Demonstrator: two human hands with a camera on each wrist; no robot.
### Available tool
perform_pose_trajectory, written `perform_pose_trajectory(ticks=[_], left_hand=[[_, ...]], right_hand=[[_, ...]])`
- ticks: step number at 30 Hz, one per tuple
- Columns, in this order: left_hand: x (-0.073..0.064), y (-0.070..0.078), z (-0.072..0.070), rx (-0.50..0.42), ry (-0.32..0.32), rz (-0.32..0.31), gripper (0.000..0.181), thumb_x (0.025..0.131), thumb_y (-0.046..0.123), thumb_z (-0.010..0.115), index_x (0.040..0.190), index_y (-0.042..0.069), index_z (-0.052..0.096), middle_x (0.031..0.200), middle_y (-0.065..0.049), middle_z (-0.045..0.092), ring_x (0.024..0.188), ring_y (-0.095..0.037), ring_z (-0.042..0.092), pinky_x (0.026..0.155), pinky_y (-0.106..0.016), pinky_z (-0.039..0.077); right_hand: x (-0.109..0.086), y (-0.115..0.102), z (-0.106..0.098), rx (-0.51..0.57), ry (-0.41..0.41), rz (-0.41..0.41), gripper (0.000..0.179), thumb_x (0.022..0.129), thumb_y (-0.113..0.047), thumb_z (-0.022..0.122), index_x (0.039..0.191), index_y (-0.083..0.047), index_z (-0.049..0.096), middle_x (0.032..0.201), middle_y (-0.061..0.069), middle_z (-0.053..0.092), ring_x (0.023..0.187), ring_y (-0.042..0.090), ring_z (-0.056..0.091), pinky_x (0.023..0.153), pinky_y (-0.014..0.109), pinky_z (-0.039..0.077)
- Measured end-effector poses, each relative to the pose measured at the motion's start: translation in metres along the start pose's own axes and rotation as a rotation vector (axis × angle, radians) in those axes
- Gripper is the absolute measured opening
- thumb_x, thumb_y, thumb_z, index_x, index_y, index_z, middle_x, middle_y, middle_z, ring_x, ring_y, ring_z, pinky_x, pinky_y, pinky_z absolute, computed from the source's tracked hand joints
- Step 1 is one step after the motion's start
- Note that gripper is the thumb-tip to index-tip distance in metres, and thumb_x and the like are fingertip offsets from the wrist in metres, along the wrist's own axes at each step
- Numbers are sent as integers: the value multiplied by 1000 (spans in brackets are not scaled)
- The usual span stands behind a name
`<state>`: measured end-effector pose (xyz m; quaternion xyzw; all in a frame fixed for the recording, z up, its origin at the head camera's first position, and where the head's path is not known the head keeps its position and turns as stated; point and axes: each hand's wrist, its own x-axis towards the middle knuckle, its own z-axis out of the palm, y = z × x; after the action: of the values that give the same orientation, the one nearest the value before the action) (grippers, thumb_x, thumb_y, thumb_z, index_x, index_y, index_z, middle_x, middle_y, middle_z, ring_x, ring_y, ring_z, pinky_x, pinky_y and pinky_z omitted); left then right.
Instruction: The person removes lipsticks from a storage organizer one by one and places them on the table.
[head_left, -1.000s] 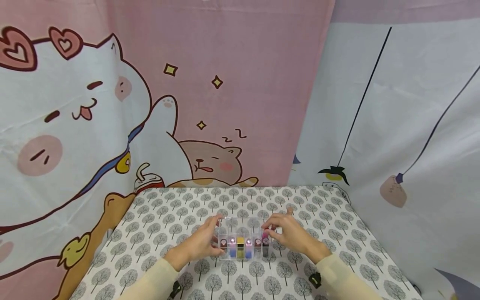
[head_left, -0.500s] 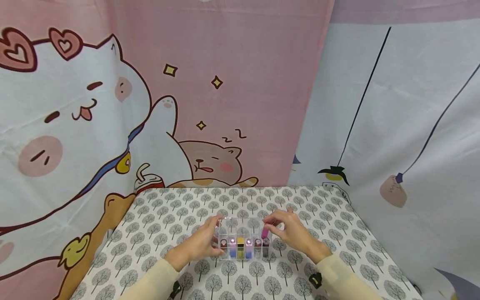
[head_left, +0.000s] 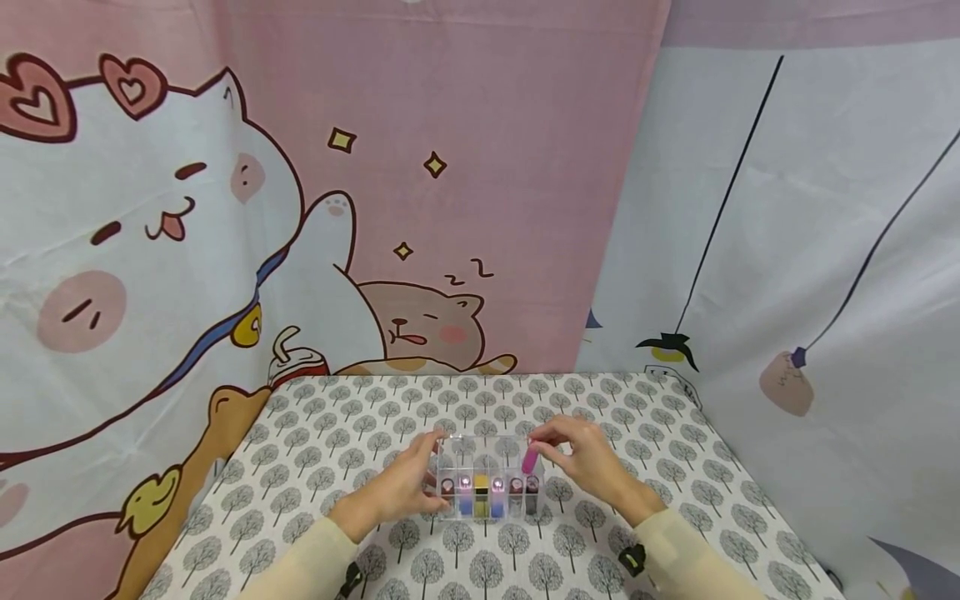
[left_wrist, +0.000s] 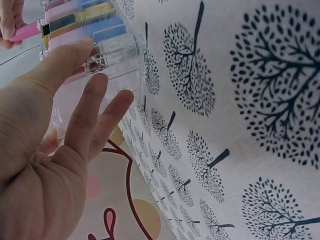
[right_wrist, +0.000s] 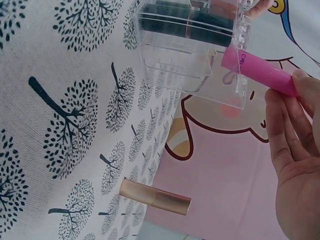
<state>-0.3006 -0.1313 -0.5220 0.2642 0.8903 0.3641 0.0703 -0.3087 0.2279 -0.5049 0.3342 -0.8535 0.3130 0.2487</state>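
Fingers (right_wrist: 281,125) of the right hand (head_left: 583,457) are pinched together on the upper end of a pink tube (head_left: 531,458), the thumb on one side and fingertips on the other. The tube is a little tilted, with its lower end pointing down at the back row of a clear box (head_left: 486,454), at the box's right end. Whether this end is already below the rim, I cannot tell. Some letters are on the tube, but they are not fully readable.

At the opposite end of the box, the left hand (head_left: 405,479) is clamped around the side: its thumb touches the front, and other fingers reach behind.

Inside the box, the front row carries six tubes, standing upright. From left to right, they are a dark red tube (head_left: 447,486), a pink and blue tube (head_left: 465,496), a yellow tube (head_left: 481,497), again a pink and blue one, again a dark red one, and a black tube (head_left: 532,500).

Beyond the right hand, a gold tube (right_wrist: 155,196) stands upright on the surface (head_left: 300,433), well apart from the box. Printed trees cover this white surface. Both sleeves (head_left: 303,560) are pale yellow. Behind everything hangs a pink and white cloth (head_left: 517,167) with cartoon animals.
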Motion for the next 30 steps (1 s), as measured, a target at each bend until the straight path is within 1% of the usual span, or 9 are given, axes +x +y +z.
perform_pose_trajectory(ticks=[3, 6, 10, 14, 18, 20, 24, 27, 30], left_hand=[[0, 0, 0, -2, 0, 2, 119, 76, 13, 96, 169, 23, 22, 152, -8, 48, 103, -8, 71, 78, -14, 61], [0, 1, 0, 1, -1, 2, 120, 76, 13, 96, 169, 23, 22, 152, -8, 48, 103, -8, 71, 78, -14, 61], [0, 1, 0, 1, -3, 0, 120, 75, 13, 96, 169, 23, 22, 152, -9, 49, 103, -9, 71, 78, -15, 61], [-1, 1, 0, 1, -3, -6, 121, 75, 13, 97, 169, 24, 21, 153, -9, 49, 102, -8, 71, 78, -15, 61], [-1, 2, 1, 1, -1, -3, 121, 75, 14, 97, 169, 23, 21, 152, -10, 49, 102, -8, 71, 78, -16, 62], [-2, 2, 1, -2, 0, 5, 121, 75, 14, 97, 169, 22, 22, 151, -11, 49, 102, -9, 71, 78, -16, 62], [-2, 2, 1, -5, -1, 7, 121, 75, 13, 97, 169, 22, 22, 151, -11, 49, 103, -12, 72, 78, -16, 62], [-2, 3, 1, -6, -1, 13, 120, 75, 14, 97, 168, 21, 23, 151, -11, 49, 103, -13, 72, 78, -16, 62], [-2, 3, 1, -9, -2, 20, 118, 75, 14, 97, 167, 20, 23, 151, -13, 49, 104, -15, 73, 77, -16, 62]], right_hand=[[1, 0, -1, 31, 25, -12, 23, 90, -15, 86, 110, -25, 80, 105, -14, 79, 89, -1, 75, 79, 22, 64], [2, 0, -3, 55, 53, -30, 25, 90, -11, 86, 110, -25, 80, 104, -11, 79, 87, 3, 76, 72, 20, 64], [3, -1, -6, 40, 86, -48, 27, 89, -9, 86, 110, -24, 80, 102, -11, 79, 83, 3, 74, 67, 20, 63], [3, -2, -11, 28, 92, -27, 25, 90, -12, 86, 111, -24, 80, 103, -10, 80, 80, 1, 70, 64, 19, 60], [3, -1, -16, 45, 88, -2, 25, 91, -13, 85, 112, -24, 80, 106, -9, 80, 79, 2, 70, 66, 17, 60], [4, 0, -18, 62, 98, -10, 25, 90, -11, 85, 112, -22, 80, 106, -7, 80, 79, 3, 73, 68, 16, 61], [6, 3, -23, 73, 136, -57, 25, 88, -4, 86, 109, -15, 81, 104, -2, 81, 81, 7, 77, 74, 16, 63], [7, 5, -27, 53, 157, -74, 24, 87, -2, 87, 108, -12, 81, 102, -2, 81, 79, 7, 77, 72, 14, 61], [5, 7, -31, 29, 169, -68, 26, 86, -3, 87, 109, -14, 81, 102, -4, 81, 79, 6, 76, 69, 15, 61]])
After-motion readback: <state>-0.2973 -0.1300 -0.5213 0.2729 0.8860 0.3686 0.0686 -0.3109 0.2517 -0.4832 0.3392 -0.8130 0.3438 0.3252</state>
